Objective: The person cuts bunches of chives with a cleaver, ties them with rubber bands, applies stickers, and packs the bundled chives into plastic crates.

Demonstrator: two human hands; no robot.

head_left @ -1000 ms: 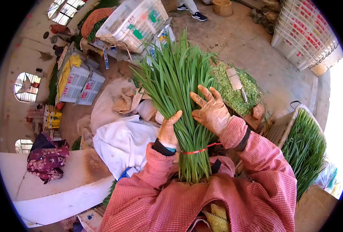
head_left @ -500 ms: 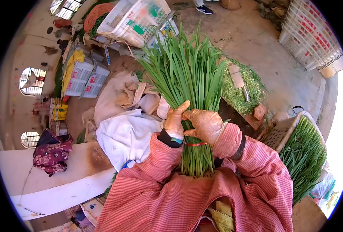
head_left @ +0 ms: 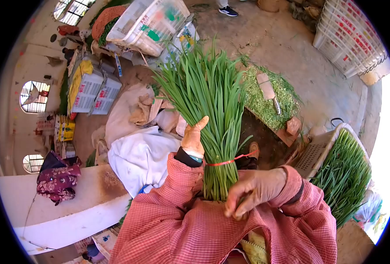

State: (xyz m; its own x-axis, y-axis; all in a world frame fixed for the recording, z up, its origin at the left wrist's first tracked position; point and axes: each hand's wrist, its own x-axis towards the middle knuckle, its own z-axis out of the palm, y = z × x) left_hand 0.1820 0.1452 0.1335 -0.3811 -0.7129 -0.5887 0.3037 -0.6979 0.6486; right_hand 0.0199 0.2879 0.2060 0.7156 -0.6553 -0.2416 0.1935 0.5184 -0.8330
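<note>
A large bunch of long green leafy stalks (head_left: 210,94) stands upright against the body, its cut ends low near the lap. Around its lower part runs a red tie (head_left: 221,163), with a loose end sticking out to the right. My left hand (head_left: 194,140), gloved, grips the bunch from its left side, thumb up and its other fingers hidden behind the stalks. Beside the stalk ends, at the lower right, is my right hand (head_left: 257,191), fingers curled together; whether something small is between them cannot be made out.
A crate of green stalks (head_left: 342,176) stands at the right. Ahead lie chopped greens with a cleaver (head_left: 267,88) on them. White cloth (head_left: 140,154) lies at left, stacked white crates (head_left: 351,37) at upper right. A person's shoe (head_left: 228,11) shows at the top.
My right hand has left the bunch and moved down and right, beside the stalk ends. The red tie's loose end now shows at the right. My left hand stays on the bunch.
</note>
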